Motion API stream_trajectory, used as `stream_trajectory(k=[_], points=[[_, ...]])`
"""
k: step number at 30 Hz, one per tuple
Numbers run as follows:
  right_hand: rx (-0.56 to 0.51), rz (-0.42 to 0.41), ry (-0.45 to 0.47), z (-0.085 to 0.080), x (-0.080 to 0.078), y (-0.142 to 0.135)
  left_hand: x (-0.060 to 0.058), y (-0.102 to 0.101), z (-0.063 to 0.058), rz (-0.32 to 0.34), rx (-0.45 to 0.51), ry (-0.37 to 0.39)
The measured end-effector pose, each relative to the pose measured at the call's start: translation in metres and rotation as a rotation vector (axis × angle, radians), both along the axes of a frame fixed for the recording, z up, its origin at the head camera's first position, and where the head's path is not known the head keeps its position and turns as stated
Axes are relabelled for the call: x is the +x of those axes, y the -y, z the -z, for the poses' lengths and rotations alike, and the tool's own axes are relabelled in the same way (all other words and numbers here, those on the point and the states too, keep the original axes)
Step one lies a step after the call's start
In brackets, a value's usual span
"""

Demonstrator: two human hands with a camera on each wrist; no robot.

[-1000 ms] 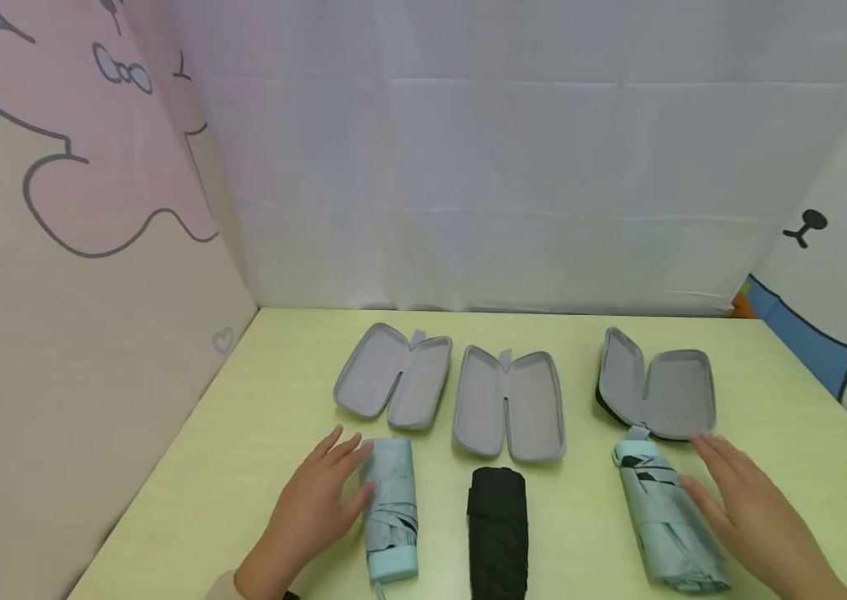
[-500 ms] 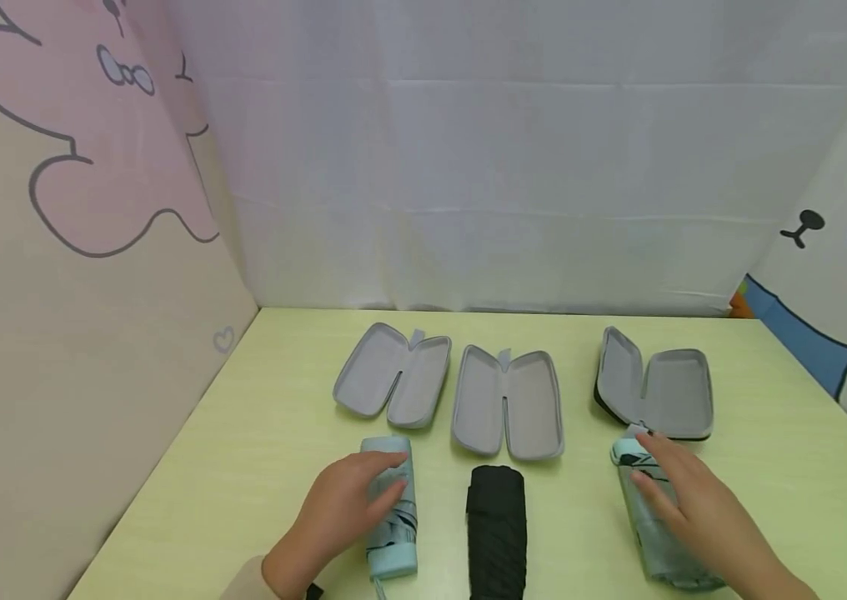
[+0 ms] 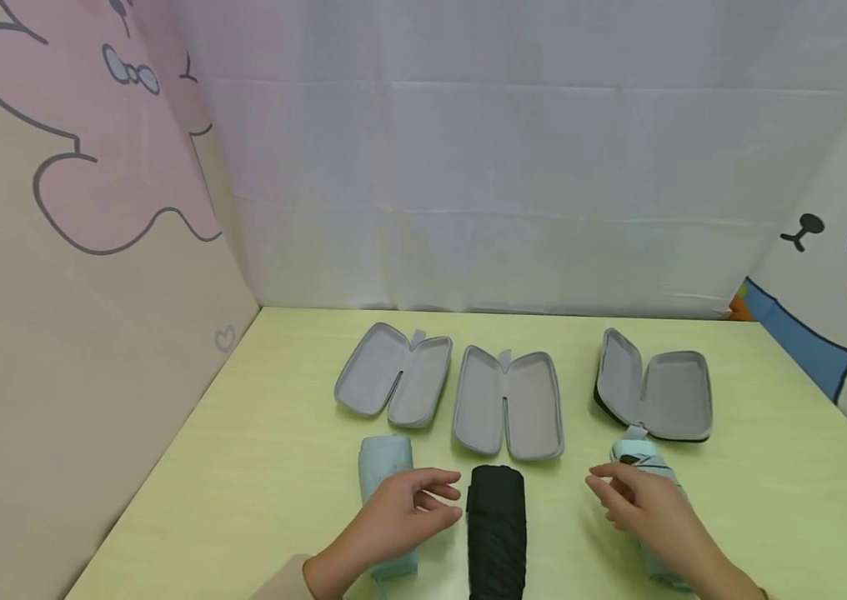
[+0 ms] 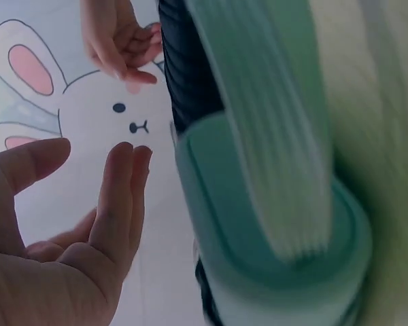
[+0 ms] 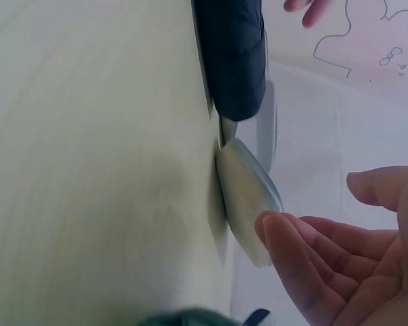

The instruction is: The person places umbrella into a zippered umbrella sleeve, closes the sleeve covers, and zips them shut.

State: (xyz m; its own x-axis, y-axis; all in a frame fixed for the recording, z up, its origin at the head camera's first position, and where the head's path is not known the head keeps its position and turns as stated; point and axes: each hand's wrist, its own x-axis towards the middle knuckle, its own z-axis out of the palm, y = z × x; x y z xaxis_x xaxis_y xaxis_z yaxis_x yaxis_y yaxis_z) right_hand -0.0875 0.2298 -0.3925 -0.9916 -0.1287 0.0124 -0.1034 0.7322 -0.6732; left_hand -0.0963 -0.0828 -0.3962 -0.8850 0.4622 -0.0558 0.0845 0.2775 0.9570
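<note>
Three folded umbrellas lie in a row on the table. My left hand (image 3: pixel 397 518) hovers over the left light-blue umbrella (image 3: pixel 384 457) and hides its middle, fingertips pointing toward the black umbrella (image 3: pixel 497 533). In the left wrist view that hand (image 4: pixel 88 244) holds nothing, thumb and fingers apart, beside the light-blue umbrella's end cap (image 4: pixel 211 183) and its strap (image 4: pixel 272 149). Over the right light-blue umbrella (image 3: pixel 635 450) is my right hand (image 3: pixel 652 512), covering much of it. Its fingers bend loosely around air, as the right wrist view also shows the hand (image 5: pixel 347 265).
Behind the umbrellas stand three unzipped grey cases: a left one (image 3: pixel 371 371), a middle one (image 3: pixel 532 404) and a right one (image 3: pixel 682 396). The pale yellow table (image 3: pixel 273 433) meets a white curtain (image 3: pixel 468 208) at the back and printed panels at both sides.
Both hands have moved inward toward the black umbrella, the left one rightward and the right one leftward, with nothing in them. Umbrellas and cases have stayed in place.
</note>
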Motion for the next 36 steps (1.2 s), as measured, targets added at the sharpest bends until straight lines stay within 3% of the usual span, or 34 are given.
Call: stream_trajectory(k=[7,14,21,27,36], points=[[-0.138,-0.037,0.199,0.008,-0.003,0.016,0.003,-0.017,0.003,-0.014,0.037,0.189],[-0.202,-0.138,0.236,0.016,-0.005,0.031,0.003,-0.028,0.008,-0.06,-0.019,0.285],[-0.359,-0.2,0.345,0.025,-0.005,0.04,0.003,-0.034,0.013,-0.072,-0.02,0.439],[-0.474,-0.191,0.457,0.03,-0.004,0.043,0.002,-0.037,0.011,-0.045,-0.006,0.502],[-0.546,-0.161,0.511,0.034,-0.006,0.047,0.0,-0.041,0.011,-0.023,0.052,0.533]])
